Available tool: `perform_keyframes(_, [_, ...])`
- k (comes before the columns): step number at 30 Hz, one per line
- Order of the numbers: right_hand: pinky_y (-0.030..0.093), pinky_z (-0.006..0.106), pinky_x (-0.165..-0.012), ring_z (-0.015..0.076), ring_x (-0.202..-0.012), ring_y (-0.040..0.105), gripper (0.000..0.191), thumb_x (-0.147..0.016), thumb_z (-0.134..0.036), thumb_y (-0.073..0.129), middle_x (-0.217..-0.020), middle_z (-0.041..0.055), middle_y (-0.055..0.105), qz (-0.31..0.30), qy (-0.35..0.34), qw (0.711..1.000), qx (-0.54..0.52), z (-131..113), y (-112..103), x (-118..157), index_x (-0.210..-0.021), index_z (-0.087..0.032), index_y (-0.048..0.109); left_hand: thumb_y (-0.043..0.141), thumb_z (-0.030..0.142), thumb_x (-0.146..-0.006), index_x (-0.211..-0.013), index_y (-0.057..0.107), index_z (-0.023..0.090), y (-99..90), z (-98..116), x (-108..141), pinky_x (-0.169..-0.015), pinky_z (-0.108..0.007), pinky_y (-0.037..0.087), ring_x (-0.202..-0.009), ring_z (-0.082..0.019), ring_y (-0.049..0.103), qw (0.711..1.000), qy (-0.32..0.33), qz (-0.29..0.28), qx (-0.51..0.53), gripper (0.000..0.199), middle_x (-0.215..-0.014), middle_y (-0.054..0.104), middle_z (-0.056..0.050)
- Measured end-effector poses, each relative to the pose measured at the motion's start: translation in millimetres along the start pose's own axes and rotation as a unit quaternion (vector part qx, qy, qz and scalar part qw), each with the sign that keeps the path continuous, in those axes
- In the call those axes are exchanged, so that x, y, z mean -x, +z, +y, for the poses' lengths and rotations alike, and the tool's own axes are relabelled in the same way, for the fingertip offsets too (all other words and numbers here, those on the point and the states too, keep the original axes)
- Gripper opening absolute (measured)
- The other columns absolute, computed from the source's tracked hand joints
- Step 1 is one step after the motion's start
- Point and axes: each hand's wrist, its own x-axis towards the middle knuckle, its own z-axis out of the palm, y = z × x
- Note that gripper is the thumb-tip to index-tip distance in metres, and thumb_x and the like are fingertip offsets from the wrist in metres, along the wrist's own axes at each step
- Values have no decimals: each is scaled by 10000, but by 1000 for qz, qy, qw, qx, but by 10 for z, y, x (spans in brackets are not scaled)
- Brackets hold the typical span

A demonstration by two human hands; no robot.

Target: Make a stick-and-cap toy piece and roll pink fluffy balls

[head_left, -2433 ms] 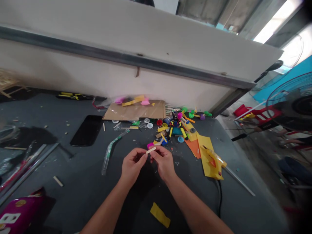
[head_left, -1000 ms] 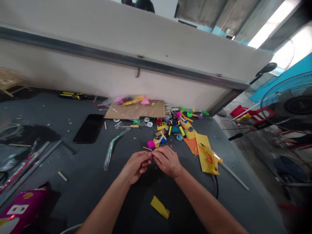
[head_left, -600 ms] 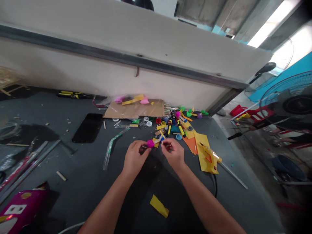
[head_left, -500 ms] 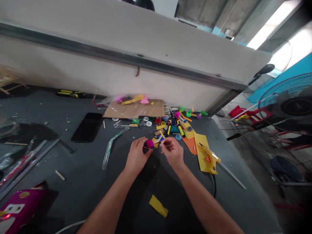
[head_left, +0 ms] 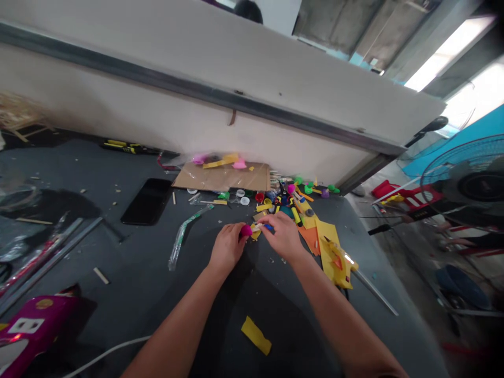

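Note:
My left hand (head_left: 227,247) is closed around a small magenta plastic piece (head_left: 246,230), which shows just past its fingertips. My right hand (head_left: 281,237) is close by on the right, its fingers reaching left to a short pale wooden stick (head_left: 258,227) beside the magenta piece. Whether those fingers grip the stick is hidden. Directly under both hands' fingertips lies the edge of a pile of small colourful plastic and paper scraps (head_left: 283,210).
A dark work surface (head_left: 129,252) carries a cardboard sheet (head_left: 222,177), a black phone (head_left: 147,201), a clear plastic strip (head_left: 183,236), yellow and orange paper (head_left: 328,247), and a yellow scrap (head_left: 255,335). A white wall (head_left: 197,100) stands behind; a fan (head_left: 468,181) stands right.
My right hand has moved left and flattened over the pile, closer to the magenta piece. The head view has shifted slightly, so the table sits a little differently in the picture.

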Motion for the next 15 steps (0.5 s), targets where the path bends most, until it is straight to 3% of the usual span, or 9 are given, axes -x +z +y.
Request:
perform_keyframes(5, [308,396,-897,200,-893,513,88,-835,-274,572,-812,42,588,-28,-81,993,87,5,-8,-101,-862,-237,648,598,196,-787,-1066,568,188,-45,-25,-4,-782,-334,475,-873,-212,571,1000,-10,-13,14,281,-942,649,-66])
perform_keyframes(15, [178,480,-1029,179,-937,519,68,-807,-284,611,-862,30,555,-69,-110,989,74,75,56,-248,-848,-244,648,563,205,-813,-1083,567,185,-61,-47,-2,-799,-341,465,-893,-215,560,999,-12,-21,31,271,-964,641,-74])
